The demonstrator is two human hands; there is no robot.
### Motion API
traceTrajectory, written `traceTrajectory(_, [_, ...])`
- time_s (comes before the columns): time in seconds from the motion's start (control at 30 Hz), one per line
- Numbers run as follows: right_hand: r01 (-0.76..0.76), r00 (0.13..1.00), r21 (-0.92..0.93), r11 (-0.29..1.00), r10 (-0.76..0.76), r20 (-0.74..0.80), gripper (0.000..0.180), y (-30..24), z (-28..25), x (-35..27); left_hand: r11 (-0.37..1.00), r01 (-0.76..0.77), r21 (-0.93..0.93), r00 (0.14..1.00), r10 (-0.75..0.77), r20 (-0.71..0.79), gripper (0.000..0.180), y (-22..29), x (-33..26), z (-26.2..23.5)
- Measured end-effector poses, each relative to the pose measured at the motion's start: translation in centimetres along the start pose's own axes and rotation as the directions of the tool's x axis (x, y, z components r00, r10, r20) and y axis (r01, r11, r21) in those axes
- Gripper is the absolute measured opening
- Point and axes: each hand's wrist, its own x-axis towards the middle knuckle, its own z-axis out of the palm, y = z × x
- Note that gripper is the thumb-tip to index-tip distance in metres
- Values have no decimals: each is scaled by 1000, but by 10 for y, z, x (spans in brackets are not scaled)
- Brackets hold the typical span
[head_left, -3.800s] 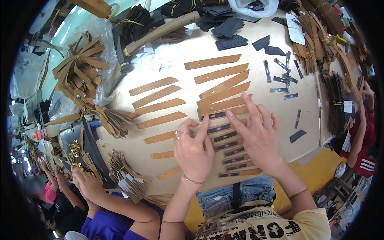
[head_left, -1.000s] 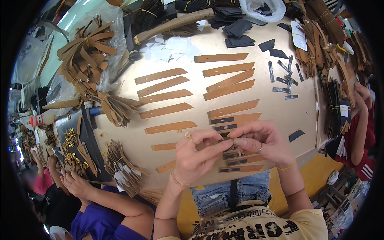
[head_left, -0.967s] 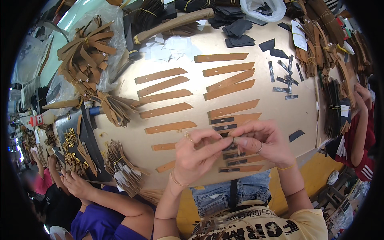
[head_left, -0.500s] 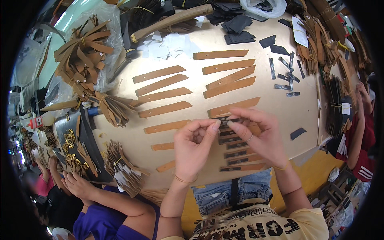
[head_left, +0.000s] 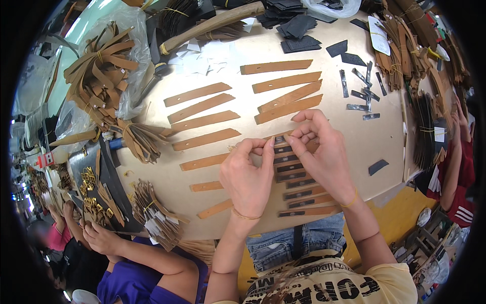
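Observation:
My left hand (head_left: 247, 175) pinches one end of a small black strip (head_left: 280, 139) between thumb and forefinger. At its other end the thumb of my right hand (head_left: 324, 154) presses, with the remaining fingers curled above. The small strip lies over a brown leather strip, mostly hidden by my hands. Below it, several brown strips with similar black pieces (head_left: 291, 177) on their ends form a column toward the table's near edge. Left of my hands, a column of bare brown leather strips (head_left: 206, 139) runs down the table. More brown strips (head_left: 288, 82) lie beyond my hands.
Loose small black strips (head_left: 366, 93) and dark leather patches (head_left: 304, 44) lie at the far right. A wooden-handled tool (head_left: 212, 26) and bundled brown strips (head_left: 101, 63) occupy the far left. A co-worker's arm (head_left: 136, 251) reaches in at lower left, near gold buckles (head_left: 88, 180).
Both hands have moved slightly away from me, bringing the small black strip from above the column onto the brown strip beyond it. My right fingers have lifted and curled more.

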Motion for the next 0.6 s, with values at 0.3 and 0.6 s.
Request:
traceTrajectory(0.3, [-76, 997, -32, 997, 76, 23, 41, 0, 1, 2, 999, 3, 43, 1000, -4, 16, 15, 0, 0, 0])
traceTrajectory(0.6, [-51, 999, -61, 997, 51, -2, 42, 0, 3, 1, 998, -24, 54, 999, 26, -37, 8, -9, -4, 5])
